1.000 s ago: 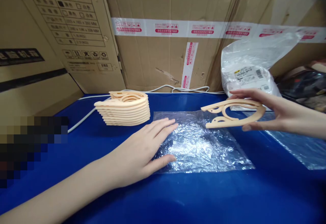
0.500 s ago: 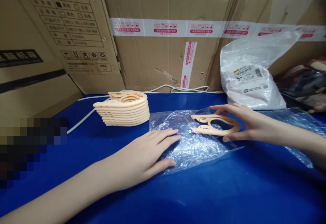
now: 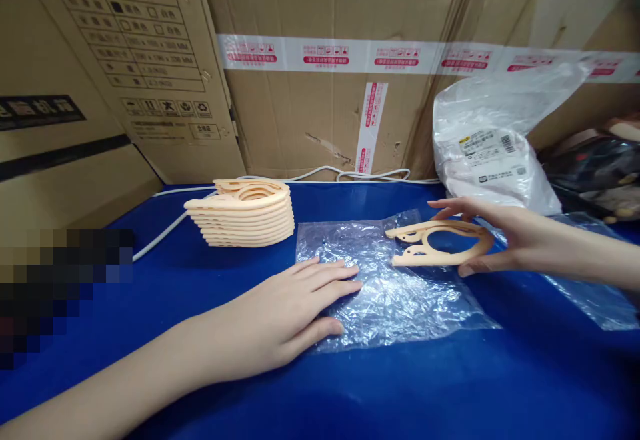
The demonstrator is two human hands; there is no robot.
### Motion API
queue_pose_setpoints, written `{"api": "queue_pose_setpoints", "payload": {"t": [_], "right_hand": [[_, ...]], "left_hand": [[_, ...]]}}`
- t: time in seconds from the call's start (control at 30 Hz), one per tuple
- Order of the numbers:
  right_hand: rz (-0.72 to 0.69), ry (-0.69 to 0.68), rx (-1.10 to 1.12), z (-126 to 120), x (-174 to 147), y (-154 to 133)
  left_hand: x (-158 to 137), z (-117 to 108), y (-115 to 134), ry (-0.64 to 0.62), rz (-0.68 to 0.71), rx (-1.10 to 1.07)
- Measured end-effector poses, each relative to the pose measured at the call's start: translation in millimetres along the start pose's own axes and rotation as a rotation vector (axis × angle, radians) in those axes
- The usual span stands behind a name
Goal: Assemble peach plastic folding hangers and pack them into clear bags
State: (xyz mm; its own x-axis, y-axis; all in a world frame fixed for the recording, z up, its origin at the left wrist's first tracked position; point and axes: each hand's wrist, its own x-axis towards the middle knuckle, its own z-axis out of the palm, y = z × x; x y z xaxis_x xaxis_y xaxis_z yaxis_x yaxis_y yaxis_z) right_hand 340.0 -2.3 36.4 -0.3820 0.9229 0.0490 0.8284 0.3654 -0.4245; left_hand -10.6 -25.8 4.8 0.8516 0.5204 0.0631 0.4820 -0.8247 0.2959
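My right hand (image 3: 505,240) grips a flat peach plastic piece (image 3: 440,243) by its curved right end, holding it level just above the right part of a clear plastic bag (image 3: 395,293). The bag lies crinkled and flat on the blue table (image 3: 350,393). My left hand (image 3: 290,313) rests palm down, fingers spread, on the bag's left edge. A stack of several matching peach pieces (image 3: 243,213) stands behind my left hand, apart from it.
Large cardboard boxes (image 3: 320,60) wall off the back and left. A white plastic package with labels (image 3: 493,153) leans at the back right, dark items beside it. A white cable (image 3: 320,175) runs along the back edge. More clear film (image 3: 590,287) lies under my right forearm.
My right hand carried the peach piece down and left onto the bag, which bunched up, then drew back right a little. The bag now lies flatter. My left hand stayed on the bag.
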Motion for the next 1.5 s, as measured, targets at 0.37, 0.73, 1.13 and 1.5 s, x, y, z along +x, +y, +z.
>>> {"api": "queue_pose_setpoints", "payload": {"t": [0.37,0.73,1.13,1.5], "right_hand": [[-0.105,0.066,-0.077,0.1,3.4,5.0],[-0.054,-0.001,-0.028,4.1,1.2,-7.9],[-0.233,0.180,-0.081,28.9,10.6,-5.0],[-0.178,0.097,0.337,57.1,20.9,-12.7]], "left_hand": [[1.7,-1.7,2.3,-0.061,0.031,-0.035],[-0.7,-1.7,3.9,-0.084,0.025,-0.051],[-0.3,-2.3,3.9,-0.128,0.017,-0.059],[-3.0,-1.3,6.7,-0.118,0.061,-0.080]]}}
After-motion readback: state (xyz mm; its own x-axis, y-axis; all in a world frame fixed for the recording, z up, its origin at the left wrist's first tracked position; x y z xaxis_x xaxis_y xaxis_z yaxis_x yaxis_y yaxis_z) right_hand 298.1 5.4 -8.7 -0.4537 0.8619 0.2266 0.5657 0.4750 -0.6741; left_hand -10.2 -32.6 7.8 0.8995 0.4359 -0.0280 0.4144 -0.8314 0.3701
